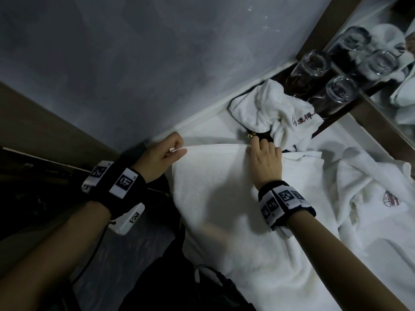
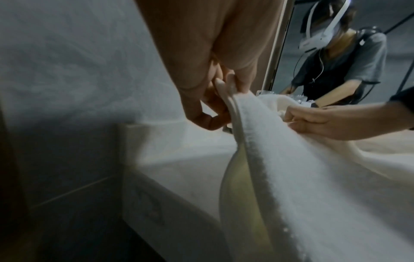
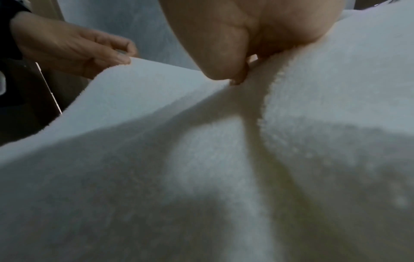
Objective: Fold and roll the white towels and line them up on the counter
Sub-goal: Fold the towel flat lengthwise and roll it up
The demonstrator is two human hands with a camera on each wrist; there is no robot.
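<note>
A large white towel hangs stretched from its far edge over the white counter, its lower part draping toward me. My left hand pinches the towel's far left corner between thumb and fingers. My right hand pinches the far edge further right. In the left wrist view my left hand grips the hem, the towel falls away below it, and my right hand holds the edge beyond. In the right wrist view my right hand nips the towel, with my left hand on the corner.
A crumpled white towel with dark lettering lies on a dark tray at the back. Three upturned glasses stand beside it against a mirror. More white towels lie on the right. A grey wall stands behind.
</note>
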